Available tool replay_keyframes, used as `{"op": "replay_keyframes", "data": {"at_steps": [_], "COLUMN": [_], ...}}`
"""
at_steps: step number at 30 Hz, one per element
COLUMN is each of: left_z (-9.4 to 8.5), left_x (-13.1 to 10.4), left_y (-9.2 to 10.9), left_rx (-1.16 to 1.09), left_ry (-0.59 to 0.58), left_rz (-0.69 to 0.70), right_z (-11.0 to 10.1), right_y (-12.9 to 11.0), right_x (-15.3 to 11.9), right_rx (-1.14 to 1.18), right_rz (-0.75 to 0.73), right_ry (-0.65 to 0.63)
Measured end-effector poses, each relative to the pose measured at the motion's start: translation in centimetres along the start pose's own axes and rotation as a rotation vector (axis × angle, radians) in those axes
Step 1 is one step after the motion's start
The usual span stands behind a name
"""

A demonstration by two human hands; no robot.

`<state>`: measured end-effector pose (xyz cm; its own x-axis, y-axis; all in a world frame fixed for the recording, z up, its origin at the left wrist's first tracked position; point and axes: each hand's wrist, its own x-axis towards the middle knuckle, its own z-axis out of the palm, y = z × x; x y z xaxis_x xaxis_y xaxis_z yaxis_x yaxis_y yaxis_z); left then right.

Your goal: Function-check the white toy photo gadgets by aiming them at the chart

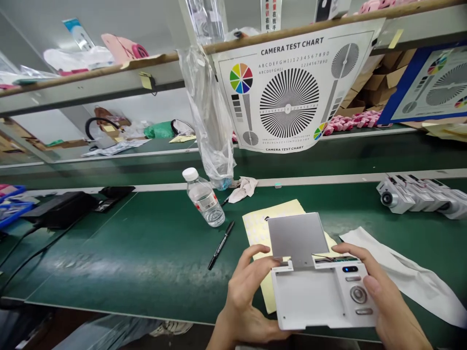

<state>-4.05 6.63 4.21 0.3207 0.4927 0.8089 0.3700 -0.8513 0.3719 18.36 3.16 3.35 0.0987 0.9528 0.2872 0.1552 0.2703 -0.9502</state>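
Both hands' grip clamped on white camera [321, 296]: left hand [248, 296] at left edge, right hand [379, 291] over buttons.

water bottle [204, 198] lying tilted on green table [146, 243], black pen [221, 245] beside it, crumpled cloth [243, 188], camera test chart [292, 92] hanging from shelf, row of white cameras [419, 194] at right

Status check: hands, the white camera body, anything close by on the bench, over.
Left hand and right hand both grip the white camera body, screen flap raised. Yellow sheet beneath. Black pen and water bottle off left.
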Motion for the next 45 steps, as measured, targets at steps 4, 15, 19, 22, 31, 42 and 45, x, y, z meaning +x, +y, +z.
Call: {"op": "replay_keyframes", "data": {"at_steps": [4,15,19,22,31,42,45], "left_z": [0.0,-0.3,0.6,2.1,1.0,2.7,0.8], "left_x": [0.1,0.4,1.6,2.4,2.8,2.3,2.7], "left_y": [0.1,1.3,2.5,2.5,0.3,1.4,1.6], "left_rx": [0.002,-0.125,-0.145,0.047,-0.294,-0.246,-0.369], "left_ry": [0.006,-0.009,0.003,0.000,-0.230,-0.191,-0.385], "left_rz": [-0.038,-0.198,-0.515,-0.678,-0.726,-0.729,-0.643], "right_z": [0.2,-0.7,0.9,2.1,1.2,0.9,0.1], "right_y": [-1.8,-2.3,-2.4,-1.6,-0.9,0.0,0.1], "right_x": [-0.1,0.2,0.4,0.4,1.3,1.1,1.5], "right_rx": [0.076,-0.029,-0.175,-0.234,-0.101,-0.213,-0.077], "right_rz": [0.107,-0.019,-0.222,-0.400,-0.087,-0.404,-0.166], "right_ry": [-0.015,0.007,-0.005,0.026,0.084,0.017,0.025]}}
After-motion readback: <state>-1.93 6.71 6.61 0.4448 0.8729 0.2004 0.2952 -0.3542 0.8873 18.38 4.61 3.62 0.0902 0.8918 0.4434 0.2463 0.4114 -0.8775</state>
